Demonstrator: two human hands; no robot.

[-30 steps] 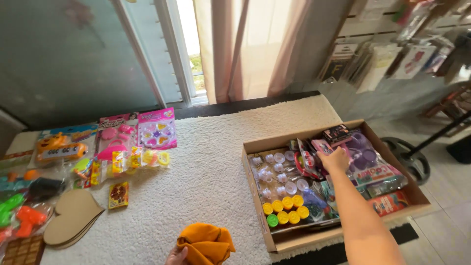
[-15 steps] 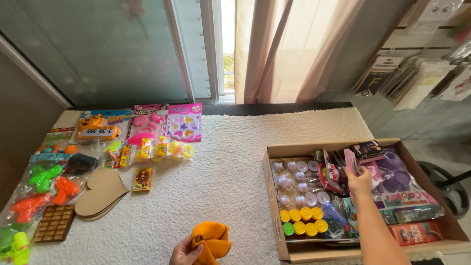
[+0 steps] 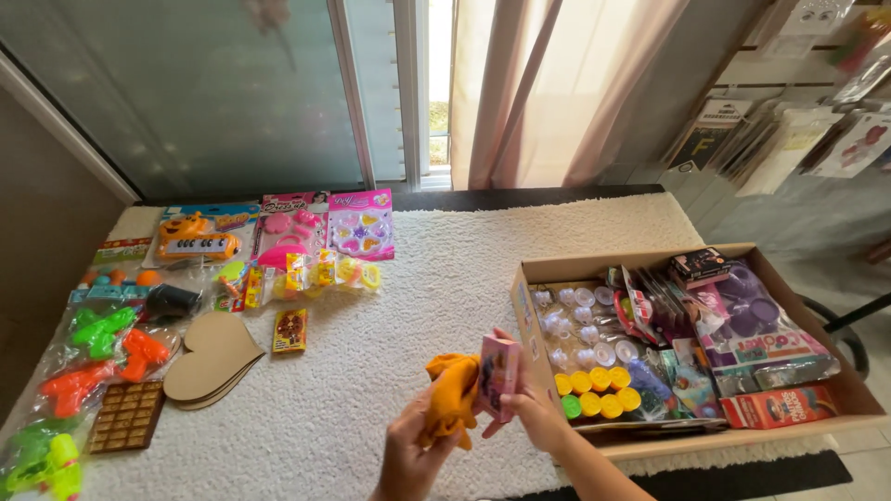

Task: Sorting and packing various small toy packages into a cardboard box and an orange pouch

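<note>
My left hand (image 3: pixel 406 452) grips a bunched orange cloth (image 3: pixel 453 397) low in the middle of the view, above the white fuzzy mat (image 3: pixel 408 306). Right beside it my right hand (image 3: pixel 531 416) holds a small pink box (image 3: pixel 499 375) upright, its side touching the cloth. Both hands meet just left of an open cardboard box (image 3: pixel 534 278) packed with toy packets, clear cups and yellow lids.
Packaged toys lie in rows along the mat's left side: a pink heart set (image 3: pixel 362 224), an orange keyboard toy (image 3: pixel 197 237), water guns (image 3: pixel 97 357), a brown block tray (image 3: pixel 124 417), cardboard hearts (image 3: pixel 214 357) and a small red packet (image 3: pixel 290 330). Curtains and a glass door stand behind.
My right hand has left the cardboard box with the small pink box and come to the cloth. My left hand has lifted the cloth up and rightward to meet it.
</note>
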